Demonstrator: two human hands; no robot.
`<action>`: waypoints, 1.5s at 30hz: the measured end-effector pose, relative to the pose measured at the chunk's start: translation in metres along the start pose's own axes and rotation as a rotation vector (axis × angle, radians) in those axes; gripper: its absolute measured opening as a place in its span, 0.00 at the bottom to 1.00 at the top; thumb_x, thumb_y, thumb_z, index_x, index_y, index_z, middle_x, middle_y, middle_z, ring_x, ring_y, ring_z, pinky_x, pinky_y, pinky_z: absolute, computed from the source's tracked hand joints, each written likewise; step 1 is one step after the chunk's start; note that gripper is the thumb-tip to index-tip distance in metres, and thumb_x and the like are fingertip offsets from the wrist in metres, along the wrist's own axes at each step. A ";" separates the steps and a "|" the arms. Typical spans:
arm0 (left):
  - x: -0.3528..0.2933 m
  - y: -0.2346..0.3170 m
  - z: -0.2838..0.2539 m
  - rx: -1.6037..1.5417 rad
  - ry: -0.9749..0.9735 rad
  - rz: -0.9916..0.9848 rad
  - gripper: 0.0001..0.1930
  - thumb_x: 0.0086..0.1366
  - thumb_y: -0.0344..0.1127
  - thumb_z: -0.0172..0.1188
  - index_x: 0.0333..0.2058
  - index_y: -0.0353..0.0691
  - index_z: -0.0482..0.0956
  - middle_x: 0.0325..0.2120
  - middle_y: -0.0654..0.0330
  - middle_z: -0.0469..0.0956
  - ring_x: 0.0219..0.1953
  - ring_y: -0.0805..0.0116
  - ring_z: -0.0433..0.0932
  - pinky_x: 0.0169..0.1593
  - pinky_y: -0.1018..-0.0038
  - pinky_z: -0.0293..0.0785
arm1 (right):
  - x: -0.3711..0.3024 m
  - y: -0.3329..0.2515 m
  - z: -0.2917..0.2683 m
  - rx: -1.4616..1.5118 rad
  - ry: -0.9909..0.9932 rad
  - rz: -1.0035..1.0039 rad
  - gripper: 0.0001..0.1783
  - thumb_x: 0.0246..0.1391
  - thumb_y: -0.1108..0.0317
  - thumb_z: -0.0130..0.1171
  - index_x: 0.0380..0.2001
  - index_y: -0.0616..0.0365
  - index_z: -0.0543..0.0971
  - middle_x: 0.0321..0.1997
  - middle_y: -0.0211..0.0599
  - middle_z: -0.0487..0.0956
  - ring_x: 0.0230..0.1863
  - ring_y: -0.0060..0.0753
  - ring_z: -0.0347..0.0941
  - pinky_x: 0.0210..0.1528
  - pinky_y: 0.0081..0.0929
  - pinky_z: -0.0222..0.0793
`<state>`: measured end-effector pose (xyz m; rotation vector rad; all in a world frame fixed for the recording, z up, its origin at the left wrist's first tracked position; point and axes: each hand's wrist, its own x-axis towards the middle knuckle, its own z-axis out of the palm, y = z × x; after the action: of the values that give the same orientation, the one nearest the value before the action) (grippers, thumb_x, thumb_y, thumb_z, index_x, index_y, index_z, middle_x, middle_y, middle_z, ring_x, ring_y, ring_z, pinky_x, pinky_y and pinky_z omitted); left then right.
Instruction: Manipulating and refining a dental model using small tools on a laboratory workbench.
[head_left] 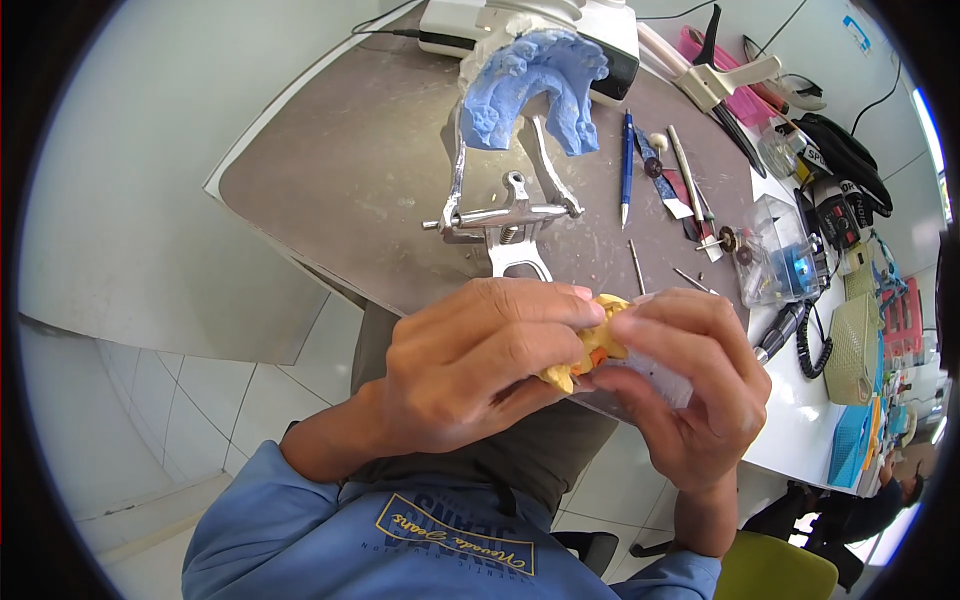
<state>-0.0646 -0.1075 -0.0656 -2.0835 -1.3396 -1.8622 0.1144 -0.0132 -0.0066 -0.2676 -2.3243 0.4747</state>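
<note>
Between both hands is a yellow dental cast (590, 352) with patches of orange on it, held low over the table's near edge. My left hand (480, 350) has its fingers closed around the cast's left side. From the other side, the fingertips and thumb of my right hand (690, 375) pinch it, so much of the cast is hidden. Just beyond my hands stands a metal dental articulator (515, 215). A blue dental cast (535, 90) sits in its raised upper arm, fixed with whitish plaster.
A blue pen (627, 165), small rotary tools (728, 240) and slim instruments lie on the brown tabletop (330, 160) to the right. Further right are a clear plastic box (775, 255), a corded handpiece (782, 332) and several baskets (853, 340). Another person (880, 500) sits at the far right.
</note>
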 end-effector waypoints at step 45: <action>-0.014 -0.013 0.010 0.162 0.054 0.253 0.06 0.62 0.33 0.65 0.37 0.45 0.77 0.42 0.44 0.83 0.36 0.57 0.87 0.30 0.77 0.82 | 0.016 -0.014 -0.005 0.582 -0.276 0.952 0.28 0.40 0.63 0.76 0.39 0.67 0.72 0.35 0.34 0.76 0.35 0.18 0.71 0.41 0.16 0.65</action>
<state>-0.0633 -0.1016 -0.0865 -2.0000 -1.1133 -1.6378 0.1059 -0.0195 0.0122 -1.0704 -2.0554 1.6899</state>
